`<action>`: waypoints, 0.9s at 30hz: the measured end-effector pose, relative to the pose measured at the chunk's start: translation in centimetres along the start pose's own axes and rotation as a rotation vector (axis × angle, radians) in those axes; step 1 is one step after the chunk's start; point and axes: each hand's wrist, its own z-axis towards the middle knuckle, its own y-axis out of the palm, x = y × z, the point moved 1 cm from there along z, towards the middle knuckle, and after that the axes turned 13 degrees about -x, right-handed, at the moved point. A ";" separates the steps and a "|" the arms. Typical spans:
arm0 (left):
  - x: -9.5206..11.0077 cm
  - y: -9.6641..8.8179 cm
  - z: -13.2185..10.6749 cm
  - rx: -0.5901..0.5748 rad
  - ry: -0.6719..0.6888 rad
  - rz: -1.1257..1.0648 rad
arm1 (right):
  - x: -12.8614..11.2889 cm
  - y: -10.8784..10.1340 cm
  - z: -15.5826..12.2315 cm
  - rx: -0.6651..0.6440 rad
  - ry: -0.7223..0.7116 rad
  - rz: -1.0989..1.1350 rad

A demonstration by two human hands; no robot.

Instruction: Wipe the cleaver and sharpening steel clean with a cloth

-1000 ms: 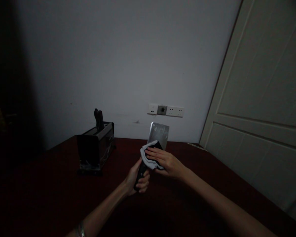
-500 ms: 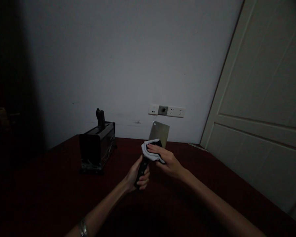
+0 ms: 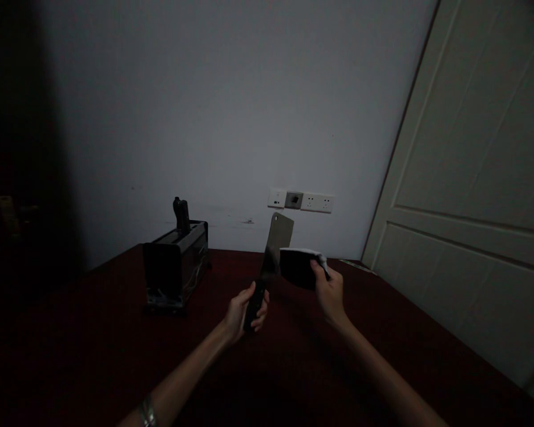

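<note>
Head view: two hands, a knife and a wiping cloth. The left hand (image 3: 244, 309) is closed in a full fist round the black handle of a steel cleaver with a broad rectangular blade (image 3: 277, 240); the cleaver stands upright, blade above the fist, turned nearly edge-on to the camera. The right hand (image 3: 330, 292) pinches a folded dark cloth with a white edge (image 3: 298, 268) between the thumb and curled fingers; the cloth sits just beside the blade, on the right hand's side of it; whether its near corner touches the steel cannot be told in the dim light. Both hands hover above a dark red table (image 3: 293, 367); neither rests on it.

Beyond the left hand and to its outer side, well apart, stands a black box-shaped knife block (image 3: 175, 264), one black knife handle (image 3: 181, 213) rising from its top; beyond both hands, on the pale wall, is a white socket strip (image 3: 300, 200); to the outer side of the right hand stands a pale panelled door (image 3: 471, 178); a metal bracelet (image 3: 146, 412) circles the left wrist.

Judged step: wiping of the blade, with the cloth off its face. Bringing cloth to steel calls for a steady left grip, the fabric laid flat on the face, and the right fingertips kept behind it and clear of the cutting edge; which long side carries that edge cannot be told.
</note>
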 end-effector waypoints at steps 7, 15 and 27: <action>-0.3 0.0 0.2 0.049 0.056 0.176 | -0.1 -0.9 0.3 0.089 0.030 0.010; -1.2 0.1 0.5 0.071 0.006 0.224 | -0.2 -1.4 0.0 0.086 -0.032 -0.068; -2.0 -0.4 1.0 0.325 0.084 0.451 | 0.1 -1.4 -0.4 0.026 -0.271 -0.257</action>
